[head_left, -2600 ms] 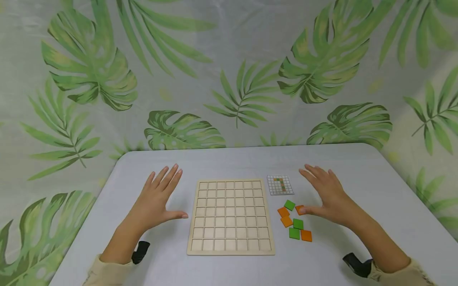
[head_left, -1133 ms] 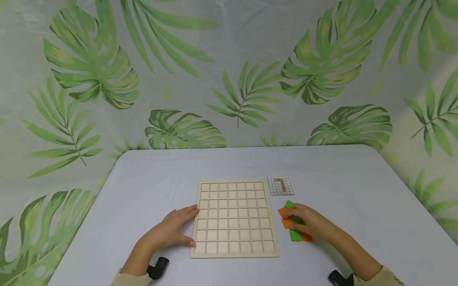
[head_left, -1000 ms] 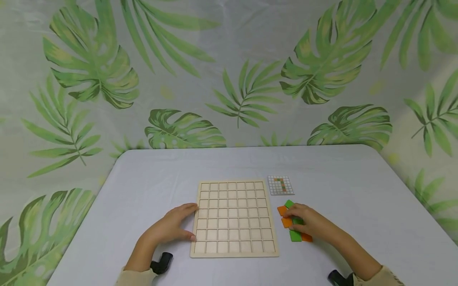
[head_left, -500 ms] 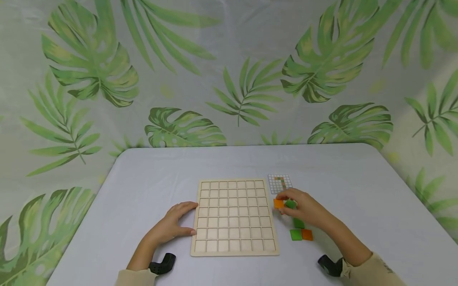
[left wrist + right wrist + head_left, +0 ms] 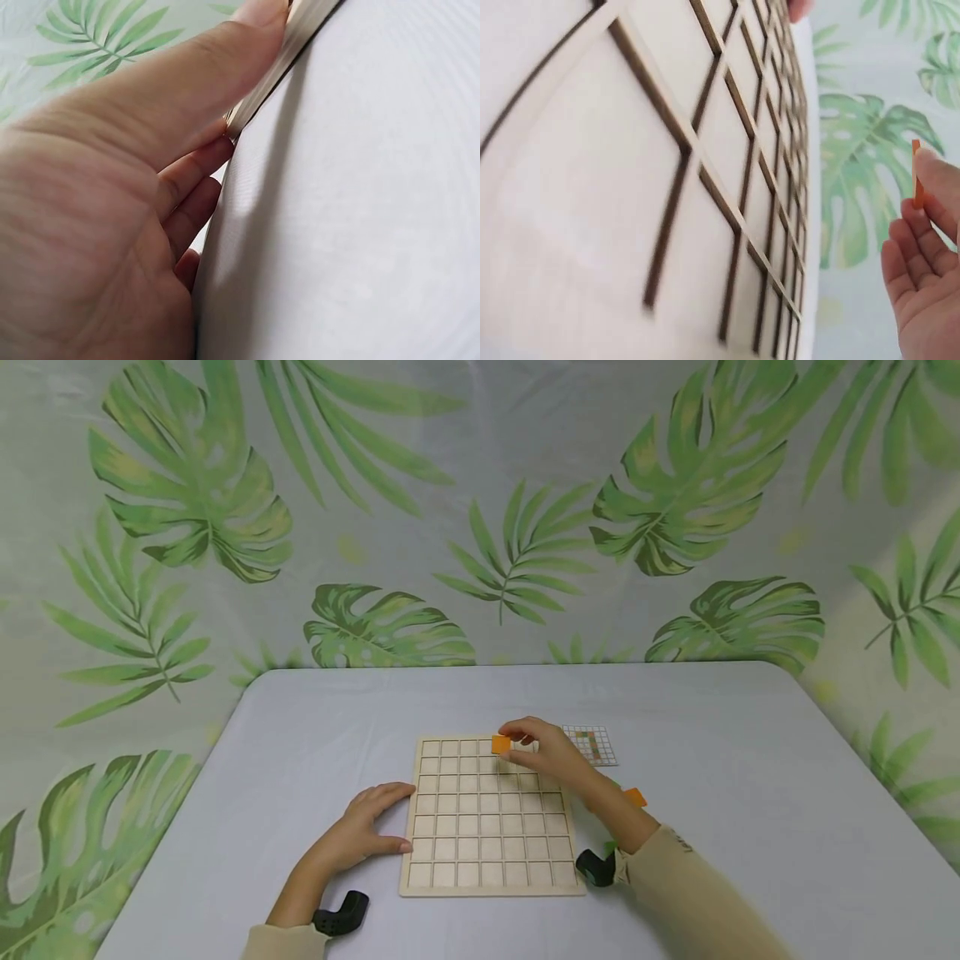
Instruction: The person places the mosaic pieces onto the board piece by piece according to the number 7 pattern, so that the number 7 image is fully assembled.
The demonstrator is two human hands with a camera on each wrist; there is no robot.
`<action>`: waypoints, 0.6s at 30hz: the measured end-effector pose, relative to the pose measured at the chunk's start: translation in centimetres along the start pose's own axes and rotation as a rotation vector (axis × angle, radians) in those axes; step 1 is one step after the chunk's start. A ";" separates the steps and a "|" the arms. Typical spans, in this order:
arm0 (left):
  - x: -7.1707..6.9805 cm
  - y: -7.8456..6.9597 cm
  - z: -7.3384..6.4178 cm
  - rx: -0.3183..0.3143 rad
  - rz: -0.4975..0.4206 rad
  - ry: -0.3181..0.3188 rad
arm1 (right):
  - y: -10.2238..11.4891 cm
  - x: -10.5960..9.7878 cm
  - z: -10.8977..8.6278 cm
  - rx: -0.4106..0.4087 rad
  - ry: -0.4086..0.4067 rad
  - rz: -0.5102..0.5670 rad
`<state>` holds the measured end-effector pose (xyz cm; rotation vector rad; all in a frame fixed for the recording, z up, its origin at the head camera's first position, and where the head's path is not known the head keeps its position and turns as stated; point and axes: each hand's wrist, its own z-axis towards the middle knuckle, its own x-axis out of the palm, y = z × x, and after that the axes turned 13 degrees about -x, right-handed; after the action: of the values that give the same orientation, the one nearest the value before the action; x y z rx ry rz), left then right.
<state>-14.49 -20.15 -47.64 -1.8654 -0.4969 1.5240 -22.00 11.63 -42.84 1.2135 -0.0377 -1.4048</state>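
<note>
The orange tile (image 5: 500,744) is pinched in the fingers (image 5: 517,730) of your right hand (image 5: 543,752), held just above the far row of the wooden grid board (image 5: 487,818), near its middle cells, so by my reading you are at the placing step. Your left hand (image 5: 360,831) lies with relaxed fingers against the board's left edge, thumb touching it, steadying it on the worktop (image 5: 750,793). Next you would need to lower the tile squarely into the cell that the pattern card (image 5: 596,745) shows, though the card is too small here to tell which; another orange tile (image 5: 636,797) lies beside your forearm.
</note>
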 end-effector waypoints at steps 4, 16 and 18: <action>0.1 0.0 0.1 -0.004 0.003 -0.007 | -0.8 2.0 1.1 0.041 0.032 0.037; 0.1 0.0 0.0 0.004 0.022 -0.012 | -1.8 5.1 2.0 0.162 0.096 -0.001; 0.1 0.0 0.0 0.002 0.022 -0.013 | -1.8 5.2 2.2 0.160 0.112 -0.021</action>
<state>-14.48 -20.12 -47.71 -1.8665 -0.4825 1.5518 -23.30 6.90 -46.18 1.4271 -0.0604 -1.3700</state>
